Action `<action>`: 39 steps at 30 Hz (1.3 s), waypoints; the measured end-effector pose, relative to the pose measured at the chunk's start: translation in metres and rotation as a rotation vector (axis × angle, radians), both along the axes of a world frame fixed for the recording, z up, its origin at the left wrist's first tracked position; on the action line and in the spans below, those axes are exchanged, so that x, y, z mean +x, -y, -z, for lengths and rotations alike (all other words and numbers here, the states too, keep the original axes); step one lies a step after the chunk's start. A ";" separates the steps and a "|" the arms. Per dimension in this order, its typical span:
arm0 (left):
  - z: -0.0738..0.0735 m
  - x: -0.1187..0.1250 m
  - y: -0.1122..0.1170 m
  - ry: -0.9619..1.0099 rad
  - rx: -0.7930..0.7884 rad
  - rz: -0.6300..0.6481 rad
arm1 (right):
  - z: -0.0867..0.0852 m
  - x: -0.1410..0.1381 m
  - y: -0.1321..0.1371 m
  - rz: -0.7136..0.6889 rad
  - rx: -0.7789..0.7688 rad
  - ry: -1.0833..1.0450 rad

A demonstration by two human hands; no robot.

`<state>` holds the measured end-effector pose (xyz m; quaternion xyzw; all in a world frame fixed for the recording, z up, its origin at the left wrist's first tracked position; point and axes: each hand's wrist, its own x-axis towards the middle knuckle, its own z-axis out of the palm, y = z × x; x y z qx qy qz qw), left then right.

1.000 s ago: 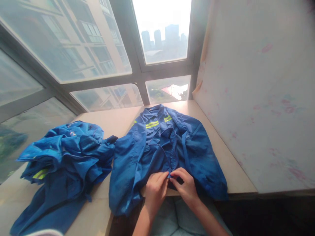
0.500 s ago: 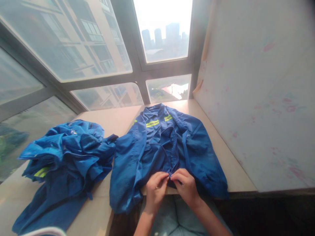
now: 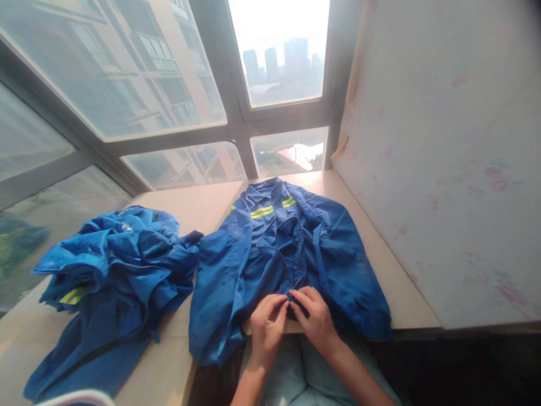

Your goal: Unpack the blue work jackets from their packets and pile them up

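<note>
A blue work jacket (image 3: 228, 270) with yellow-green reflective stripes lies front up on the pale table, its collar towards the window and its sleeves spread to either side. The upper front is together, while lower down the two front edges part in a loop. At the bottom hem my left hand (image 3: 269, 321) pinches one front edge between thumb and fingers. My right hand (image 3: 313, 316) is close against it, thumb and fingertips closed on the other front edge. The fingers cover the small part between them, so the fastener there cannot be made out.
A crumpled heap of blue work clothes (image 3: 122, 265) lies left of the jacket. The wooden tabletop (image 3: 186, 197) runs back to the window frame (image 3: 291, 115). On the right stands a flowered wall panel (image 3: 443, 169). A curved white edge (image 3: 80, 396) shows at bottom left.
My right hand's fingertips have shifted slightly up and left, and its fingers are a little more extended. My left hand stays nearly in place. The jacket lies as before.
</note>
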<state>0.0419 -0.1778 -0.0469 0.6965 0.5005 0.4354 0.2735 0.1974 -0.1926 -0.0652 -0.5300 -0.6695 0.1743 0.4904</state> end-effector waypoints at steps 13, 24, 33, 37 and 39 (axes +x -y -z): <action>-0.004 0.004 0.006 0.026 -0.031 -0.042 | -0.007 0.002 0.002 0.033 0.064 0.066; -0.015 0.005 -0.010 0.191 -0.486 -0.031 | -0.006 0.003 0.004 0.059 0.095 0.109; -0.029 -0.003 -0.015 -0.034 -0.449 0.115 | -0.002 0.007 0.005 0.015 0.090 0.112; -0.028 -0.003 -0.020 0.039 -0.476 0.062 | -0.010 0.003 0.005 0.035 0.119 0.197; -0.026 -0.001 -0.023 0.146 -0.519 0.038 | -0.015 -0.001 0.004 0.071 0.129 0.210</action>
